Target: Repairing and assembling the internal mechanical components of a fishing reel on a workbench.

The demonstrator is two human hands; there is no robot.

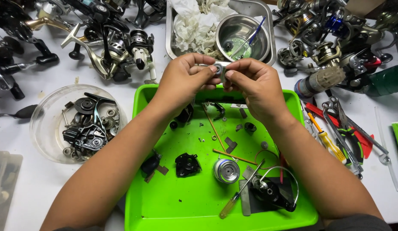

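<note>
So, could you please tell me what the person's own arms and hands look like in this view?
Both forearms are bare from wrist to elbow, and the left hand and right hand wear no gloves. No ring, watch or bracelet shows. At the bottom edge, a dark grey sleeve covers the right upper arm; a sliver of similar dark fabric shows on the left.

one head camera looks steeply down, close over the green tray (139,205).

A tray (139,205) sat on the counter (36,179), a bowl (38,128) to its left, tools (340,132) to its right, a basin (169,38) behind.
</note>
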